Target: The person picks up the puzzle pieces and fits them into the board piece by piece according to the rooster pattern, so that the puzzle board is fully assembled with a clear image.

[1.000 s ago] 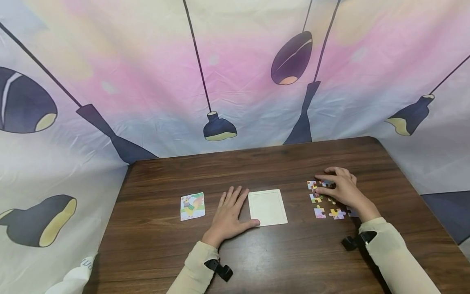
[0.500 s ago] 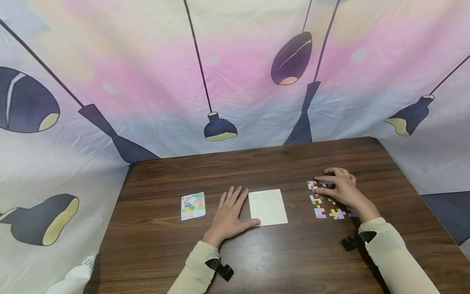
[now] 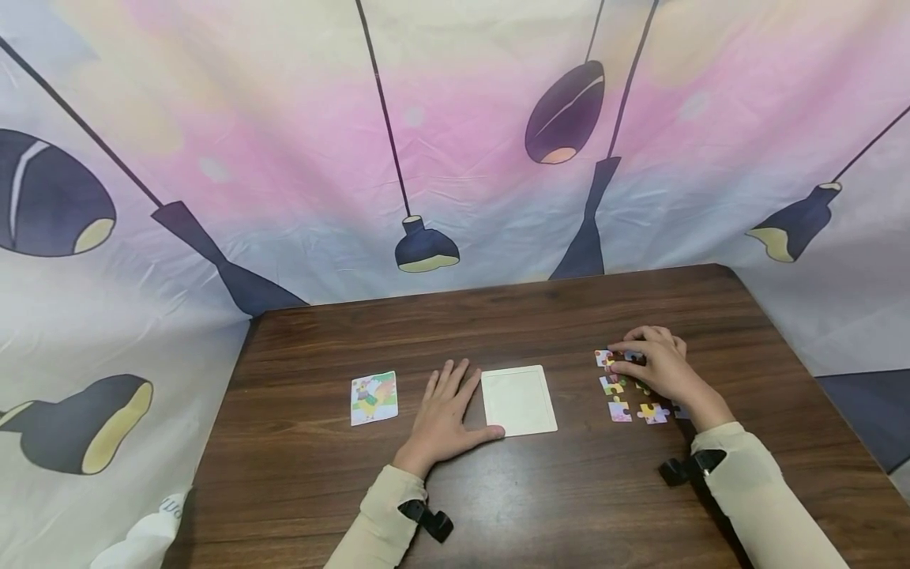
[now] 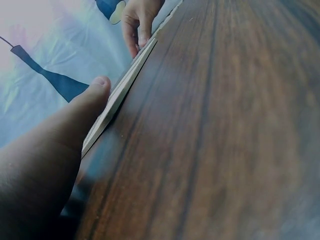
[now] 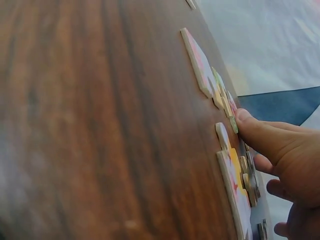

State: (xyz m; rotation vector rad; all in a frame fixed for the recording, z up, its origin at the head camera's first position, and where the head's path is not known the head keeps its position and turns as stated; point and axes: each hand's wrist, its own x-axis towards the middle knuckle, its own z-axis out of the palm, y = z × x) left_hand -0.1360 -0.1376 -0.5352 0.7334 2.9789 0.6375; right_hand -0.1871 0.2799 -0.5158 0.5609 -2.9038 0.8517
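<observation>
My left hand (image 3: 444,415) lies flat on the table with its fingers spread, left of a square cream puzzle board (image 3: 519,401). In the left wrist view its thumb (image 4: 97,92) touches the board's near edge. At the right, my right hand (image 3: 661,365) is over a group of jigsaw pieces, thumb and forefinger at opposite sides of a piece near the group's upper left. The hand partly covers that piece and several others. Loose pieces show nearer me, among them a lilac piece (image 3: 620,412) and a yellow-and-lilac one (image 3: 652,413). The right wrist view shows the thumb (image 5: 245,120) down against the pieces.
A small picture card (image 3: 374,398) with a cartoon figure lies left of my left hand. The dark wooden table (image 3: 569,506) meets a printed cloth backdrop (image 3: 483,158) at its far edge. Something white (image 3: 142,537) sits beyond the table's left edge.
Almost nothing differs. My right hand has shifted very slightly left, with its fingers still over the same pieces; my left hand stays by the board.
</observation>
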